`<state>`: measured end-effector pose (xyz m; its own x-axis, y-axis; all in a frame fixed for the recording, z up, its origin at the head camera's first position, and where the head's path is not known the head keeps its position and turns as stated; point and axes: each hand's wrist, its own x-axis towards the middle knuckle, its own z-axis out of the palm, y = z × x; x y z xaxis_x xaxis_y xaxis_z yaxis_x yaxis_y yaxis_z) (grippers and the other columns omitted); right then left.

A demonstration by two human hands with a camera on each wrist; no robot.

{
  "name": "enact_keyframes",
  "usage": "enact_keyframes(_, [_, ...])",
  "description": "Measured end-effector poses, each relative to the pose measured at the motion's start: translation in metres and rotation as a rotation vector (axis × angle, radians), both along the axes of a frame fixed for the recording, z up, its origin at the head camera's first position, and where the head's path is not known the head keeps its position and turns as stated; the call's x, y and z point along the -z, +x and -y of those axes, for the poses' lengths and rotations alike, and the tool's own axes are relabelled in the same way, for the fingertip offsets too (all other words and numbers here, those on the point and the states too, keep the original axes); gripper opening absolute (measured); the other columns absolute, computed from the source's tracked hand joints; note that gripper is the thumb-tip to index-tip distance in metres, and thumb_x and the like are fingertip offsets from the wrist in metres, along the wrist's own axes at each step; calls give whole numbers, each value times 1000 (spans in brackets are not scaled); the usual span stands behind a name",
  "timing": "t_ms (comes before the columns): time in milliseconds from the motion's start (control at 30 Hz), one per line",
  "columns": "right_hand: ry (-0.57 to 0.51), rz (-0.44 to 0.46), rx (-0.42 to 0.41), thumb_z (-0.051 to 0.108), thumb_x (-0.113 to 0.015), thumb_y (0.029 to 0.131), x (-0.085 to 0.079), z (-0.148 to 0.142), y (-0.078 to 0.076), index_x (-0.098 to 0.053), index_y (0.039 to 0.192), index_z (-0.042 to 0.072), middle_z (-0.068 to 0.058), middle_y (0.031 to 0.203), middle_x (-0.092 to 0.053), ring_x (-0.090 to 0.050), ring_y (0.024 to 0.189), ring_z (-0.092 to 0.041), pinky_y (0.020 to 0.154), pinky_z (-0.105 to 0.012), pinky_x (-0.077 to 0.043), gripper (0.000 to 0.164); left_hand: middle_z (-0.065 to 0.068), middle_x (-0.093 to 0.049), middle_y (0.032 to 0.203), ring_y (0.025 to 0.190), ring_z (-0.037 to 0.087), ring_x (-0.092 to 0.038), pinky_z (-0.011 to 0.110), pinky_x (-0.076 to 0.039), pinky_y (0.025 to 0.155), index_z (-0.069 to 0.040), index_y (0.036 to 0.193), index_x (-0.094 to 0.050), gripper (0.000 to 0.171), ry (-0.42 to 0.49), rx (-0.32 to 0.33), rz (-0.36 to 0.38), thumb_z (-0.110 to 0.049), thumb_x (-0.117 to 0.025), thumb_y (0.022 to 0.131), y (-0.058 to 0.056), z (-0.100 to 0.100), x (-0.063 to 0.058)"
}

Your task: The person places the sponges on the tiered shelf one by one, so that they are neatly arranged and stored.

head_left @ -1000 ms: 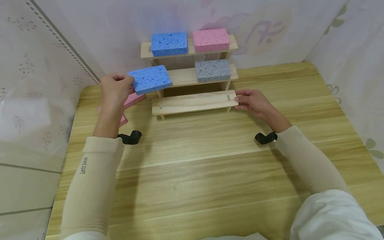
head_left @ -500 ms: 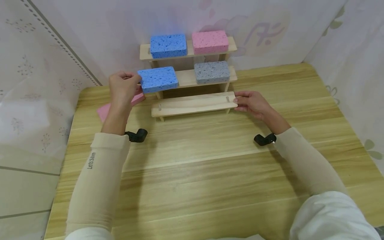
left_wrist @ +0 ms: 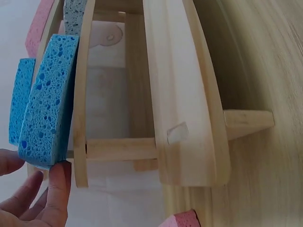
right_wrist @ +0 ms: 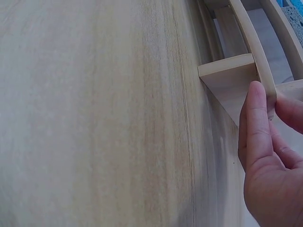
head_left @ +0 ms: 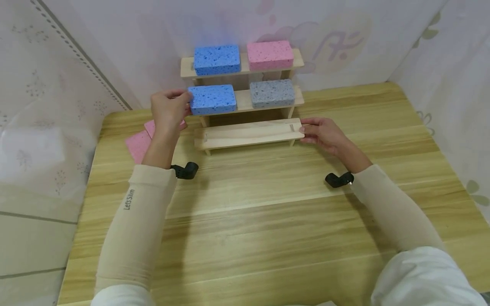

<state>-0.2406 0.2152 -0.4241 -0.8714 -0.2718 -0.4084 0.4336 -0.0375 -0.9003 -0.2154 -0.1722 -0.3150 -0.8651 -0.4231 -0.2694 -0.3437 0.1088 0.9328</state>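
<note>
A three-step wooden rack (head_left: 249, 134) stands against the back wall. My left hand (head_left: 168, 108) pinches the left end of a blue sponge (head_left: 212, 99) at the middle step's left side. In the left wrist view, thumb and fingers hold that blue sponge (left_wrist: 49, 99) by its end, close to the step board. My right hand (head_left: 323, 134) grips the right end of the lowest step; the right wrist view has the thumb on one face of the board (right_wrist: 258, 56) and fingers on the other. A grey sponge (head_left: 272, 93) lies on the middle step's right side.
On the top step sit another blue sponge (head_left: 217, 59) and a pink sponge (head_left: 270, 55). Pink sponges (head_left: 138, 144) lie on the wooden table (head_left: 249, 229) left of the rack, partly behind my left forearm. A patterned wall covering (head_left: 344, 25) rises behind.
My left hand has carried the blue sponge rightward, from beyond the rack's left edge to the middle step. My right hand has stayed on the lowest step.
</note>
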Motion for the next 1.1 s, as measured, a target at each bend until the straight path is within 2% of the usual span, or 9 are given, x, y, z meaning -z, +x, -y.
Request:
enact_keyframes(167, [-4, -2, 1, 2, -61, 95, 0, -2, -1, -45, 135, -6, -11, 110, -58, -68, 84, -17, 71, -26, -60, 44, -1, -64, 101, 81, 13, -63, 25, -44, 52, -13, 109, -72, 23, -13, 18, 0, -24, -72, 88, -3, -7, 1])
enact_keyframes(267, [-9, -6, -5, 2, -61, 95, -1, -3, 0, -43, 136, -7, -10, 108, -59, -68, 83, -16, 72, -25, -60, 46, 3, -65, 106, 82, 13, -63, 21, -50, 56, -8, 111, -71, 25, -20, 33, -23, -19, -72, 88, -5, -11, 1])
enact_keyframes(300, [-9, -9, -7, 2, -60, 95, -1, -3, 1, -43, 136, -7, -10, 108, -59, -68, 82, -16, 71, -25, -60, 46, 4, -64, 107, 83, 13, -63, 20, -52, 59, -6, 112, -71, 26, -18, 36, -33, -17, -71, 88, -6, -13, 2])
enact_keyframes(400, [-13, -11, -12, 2, -60, 95, -2, -3, 2, -41, 138, -8, -9, 105, -60, -67, 81, -16, 71, -25, -60, 48, 8, -63, 111, 85, 13, -62, 23, -57, 80, -1, 115, -69, 28, 0, 41, -49, -13, -70, 89, -7, -16, 3])
enact_keyframes(500, [-11, -10, -15, 2, -61, 94, -3, -2, 3, -41, 139, -8, -8, 105, -60, -67, 81, -15, 72, -25, -60, 50, 9, -62, 115, 89, 14, -61, 27, -56, 88, 0, 116, -68, 29, 0, 49, -49, -12, -68, 90, -8, -17, 4])
enact_keyframes(733, [0, -10, -12, 3, -60, 96, -5, -2, 4, -39, 141, -7, -8, 108, -58, -66, 80, -14, 72, -24, -60, 51, 11, -60, 119, 100, 17, -62, 27, -54, 92, 2, 118, -66, 31, 22, 96, -56, -10, -67, 90, -8, -20, 5])
enact_keyframes(900, [-14, -3, -16, 4, -60, 95, -3, -3, 4, -39, 141, -7, -9, 108, -57, -66, 79, -15, 73, -24, -60, 51, 11, -60, 119, 100, 16, -60, 28, -54, 92, 2, 119, -66, 30, -10, 105, -48, -9, -66, 90, -8, -21, 5])
enact_keyframes(1100, [-38, 8, 7, 2, -61, 95, 0, -1, 2, -44, 137, -5, -10, 109, -59, -67, 81, -17, 71, -25, -60, 46, 10, -61, 116, 97, 15, -61, 27, -54, 91, 2, 119, -66, 30, 7, 121, -42, -9, -64, 91, -6, -17, 4])
